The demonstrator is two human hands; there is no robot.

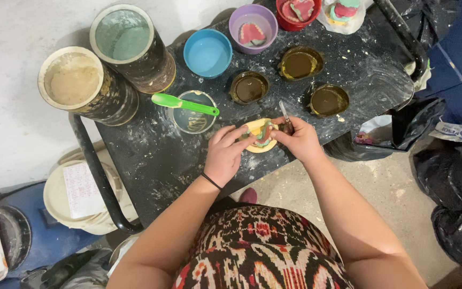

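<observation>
a black, plaster-spattered metal table (pixel 188 160) carries two big powder-filled tubs (pixel 89 85). near its front edge, the left hand (pixel 224 155) grips a yellow plaster dental cast (pixel 260 135); the right hand (pixel 300 140) clamps a thin metal knife (pixel 284 116) against it.

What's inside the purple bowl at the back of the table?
The purple bowl holds a pink and green dental cast lying on its pale floor. The side of the cast facing down and the bit of floor beneath it are hidden.
</observation>
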